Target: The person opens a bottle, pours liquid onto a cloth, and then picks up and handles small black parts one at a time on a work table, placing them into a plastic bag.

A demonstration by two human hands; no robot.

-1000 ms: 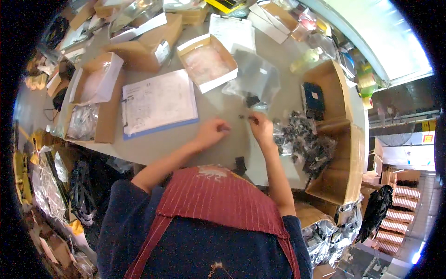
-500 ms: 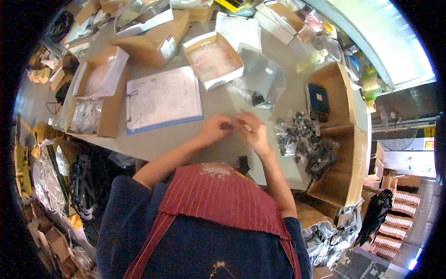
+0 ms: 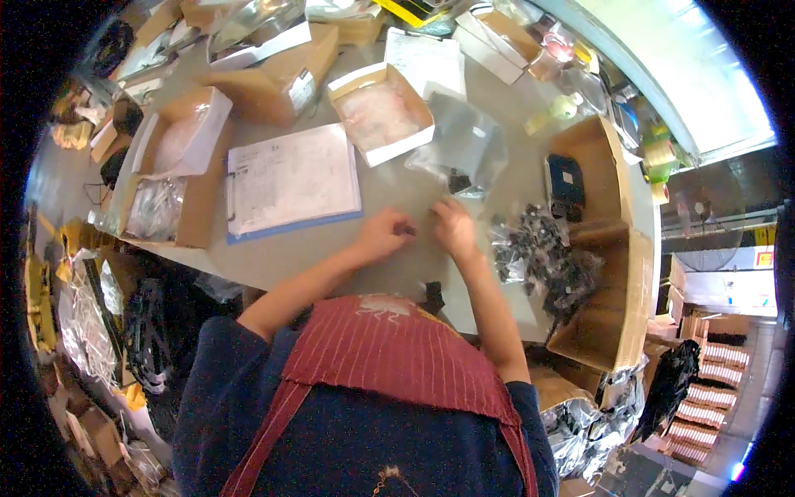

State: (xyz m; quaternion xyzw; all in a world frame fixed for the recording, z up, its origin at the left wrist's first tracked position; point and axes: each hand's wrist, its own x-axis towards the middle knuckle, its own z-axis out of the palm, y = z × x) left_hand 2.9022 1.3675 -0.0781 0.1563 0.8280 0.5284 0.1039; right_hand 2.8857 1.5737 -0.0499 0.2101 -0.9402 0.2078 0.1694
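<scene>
My left hand (image 3: 383, 235) is over the middle of the table, its fingers closed round a small dark piece (image 3: 404, 228) whose kind I cannot make out. A short gap away, my right hand (image 3: 455, 229) has its fingers curled and pinched together; whatever they may hold is too small to tell. Beyond the right hand lies a large clear plastic bag (image 3: 466, 137) with small black parts (image 3: 458, 180) at its near end. Right of that hand spreads a heap of small black parts in clear bags (image 3: 546, 257). Another black piece (image 3: 433, 296) lies close to my apron.
A clipboard with papers (image 3: 294, 178) is at left. Beyond it sits an open box (image 3: 424, 139) of clear bags. More boxes (image 3: 192, 199) line the left edge. An open carton (image 3: 613, 294) bounds the heap on the right, near a black device (image 3: 566, 184) and a bottle (image 3: 566, 106).
My right hand has drawn away from my left, and its fingers have curled in. The left hand keeps the dark piece in nearly the same place.
</scene>
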